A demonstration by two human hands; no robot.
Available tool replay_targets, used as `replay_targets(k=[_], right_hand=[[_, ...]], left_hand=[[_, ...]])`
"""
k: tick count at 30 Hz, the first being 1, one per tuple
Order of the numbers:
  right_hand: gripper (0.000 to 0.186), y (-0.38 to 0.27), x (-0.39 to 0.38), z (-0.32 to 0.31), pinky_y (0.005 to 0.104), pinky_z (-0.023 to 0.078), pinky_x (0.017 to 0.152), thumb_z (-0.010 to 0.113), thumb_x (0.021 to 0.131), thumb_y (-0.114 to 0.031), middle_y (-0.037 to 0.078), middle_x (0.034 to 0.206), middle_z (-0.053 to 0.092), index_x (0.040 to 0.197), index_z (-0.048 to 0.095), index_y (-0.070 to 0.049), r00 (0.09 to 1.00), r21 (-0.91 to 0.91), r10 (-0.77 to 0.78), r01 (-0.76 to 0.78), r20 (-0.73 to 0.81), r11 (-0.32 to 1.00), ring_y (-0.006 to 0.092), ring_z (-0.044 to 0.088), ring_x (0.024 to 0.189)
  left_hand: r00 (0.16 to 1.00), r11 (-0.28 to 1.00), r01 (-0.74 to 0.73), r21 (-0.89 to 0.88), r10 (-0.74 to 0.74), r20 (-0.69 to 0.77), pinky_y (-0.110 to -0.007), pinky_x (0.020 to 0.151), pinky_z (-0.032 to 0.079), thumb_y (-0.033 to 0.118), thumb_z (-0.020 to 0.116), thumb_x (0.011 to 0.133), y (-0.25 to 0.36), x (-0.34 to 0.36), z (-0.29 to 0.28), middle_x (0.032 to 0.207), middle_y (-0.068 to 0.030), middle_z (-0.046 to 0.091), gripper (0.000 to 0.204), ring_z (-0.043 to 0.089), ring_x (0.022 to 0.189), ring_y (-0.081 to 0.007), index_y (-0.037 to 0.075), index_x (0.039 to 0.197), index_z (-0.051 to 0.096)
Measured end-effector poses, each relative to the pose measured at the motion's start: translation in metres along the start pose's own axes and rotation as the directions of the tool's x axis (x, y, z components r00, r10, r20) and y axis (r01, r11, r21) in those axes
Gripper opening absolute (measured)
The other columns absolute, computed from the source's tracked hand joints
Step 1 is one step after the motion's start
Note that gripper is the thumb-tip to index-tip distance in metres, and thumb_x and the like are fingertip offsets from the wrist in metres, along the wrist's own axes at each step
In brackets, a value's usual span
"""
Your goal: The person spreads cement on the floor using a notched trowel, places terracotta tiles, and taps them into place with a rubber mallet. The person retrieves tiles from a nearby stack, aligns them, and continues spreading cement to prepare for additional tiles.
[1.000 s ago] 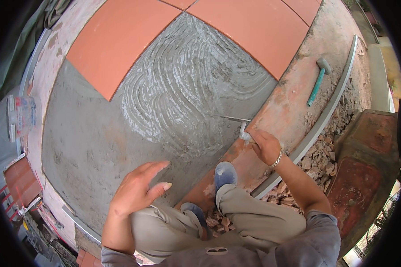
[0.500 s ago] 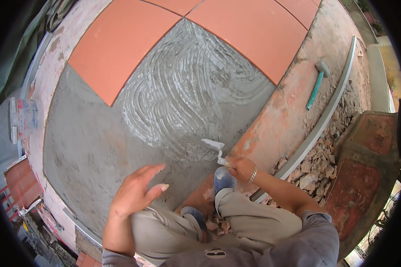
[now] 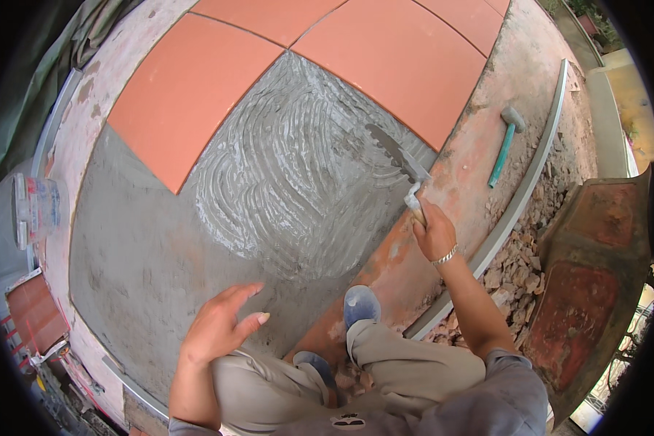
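- One trowel [image 3: 413, 193], held by its handle in the right hand [image 3: 436, 232], fingers closed round it
- Blade [image 3: 398, 154] beyond the fingertips, slanting ahead and to the left of the grip, over ridged grey mortar [image 3: 276, 174]; cannot tell whether touching it
- Blade's far end just beside the near edge of a large terracotta tile [image 3: 392, 69]
- Left hand [image 3: 218, 323] bare of any tool, thumb and fingers spread well apart, raised above the smoother grey bed [image 3: 138, 240], far from the trowel
- Green-handled mallet [image 3: 503, 149] lying on the stained strip [image 3: 472, 178], right of the blade and beyond the right hand
- Near the mallet, a long metal bar [image 3: 505, 229], with rubble [image 3: 514, 280] along its outer side
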State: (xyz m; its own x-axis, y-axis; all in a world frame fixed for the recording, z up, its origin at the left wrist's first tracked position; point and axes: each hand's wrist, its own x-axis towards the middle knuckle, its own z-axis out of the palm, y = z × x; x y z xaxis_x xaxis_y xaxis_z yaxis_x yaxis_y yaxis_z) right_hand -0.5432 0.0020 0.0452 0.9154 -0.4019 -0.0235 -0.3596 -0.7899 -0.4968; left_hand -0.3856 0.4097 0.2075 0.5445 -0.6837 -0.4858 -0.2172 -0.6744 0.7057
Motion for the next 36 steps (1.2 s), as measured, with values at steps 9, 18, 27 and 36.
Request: replay_targets(k=[9,18,27,36], right_hand=[[0.029,-0.005,0.014,0.045,0.0525,0.054,0.069,0.066,0.089,-0.021,0.025,0.086,0.068,0.105,0.049,-0.004,0.930,-0.182,0.203,-0.152,0.306,0.971,0.0441,0.068,0.078],[0.029,-0.001,0.020,0.050,0.0542,0.053,0.068,0.066,0.087,-0.022,0.025,0.079,0.067,0.106,0.051,-0.004,0.949,-0.163,0.205,-0.168,0.241,0.972,0.0458,0.067,0.075],[0.034,0.114,-0.075,0.051,0.0410,0.051,0.075,0.069,0.092,-0.028,0.015,0.090,0.066,0.102,0.063,0.004,0.878,0.165,0.454,-0.431,-0.151,0.887,0.0273,0.060,0.080],[0.036,0.128,-0.121,0.045,0.0441,0.053,0.069,0.067,0.094,-0.023,0.021,0.089,0.069,0.113,0.067,0.008,0.786,0.206,0.618,-0.605,0.005,0.769,0.0299,0.064,0.074]], left_hand=[[1.000,1.000,0.002,-0.005,-0.002,0.022,-0.043,0.096,0.052,0.026,0.073,0.091,0.001,0.003,0.001,0.127,-0.0211,0.065,0.050,0.063,0.114,-0.0403,0.002,0.132,0.061],[0.999,1.000,0.007,0.003,-0.007,0.039,-0.043,0.096,0.052,0.028,0.073,0.091,0.001,0.006,0.000,0.127,-0.0208,0.065,0.049,0.063,0.115,-0.0399,0.003,0.132,0.061],[0.993,1.000,-0.012,0.014,0.010,0.120,-0.047,0.101,0.049,0.036,0.063,0.098,-0.016,0.001,0.000,0.136,-0.0206,0.060,0.055,0.058,0.124,-0.0399,0.006,0.142,0.052],[0.985,0.991,-0.130,-0.005,0.130,0.115,-0.051,0.098,0.048,0.026,0.070,0.090,-0.002,-0.007,0.012,0.124,-0.0232,0.064,0.051,0.060,0.118,-0.0406,-0.001,0.132,0.057]])
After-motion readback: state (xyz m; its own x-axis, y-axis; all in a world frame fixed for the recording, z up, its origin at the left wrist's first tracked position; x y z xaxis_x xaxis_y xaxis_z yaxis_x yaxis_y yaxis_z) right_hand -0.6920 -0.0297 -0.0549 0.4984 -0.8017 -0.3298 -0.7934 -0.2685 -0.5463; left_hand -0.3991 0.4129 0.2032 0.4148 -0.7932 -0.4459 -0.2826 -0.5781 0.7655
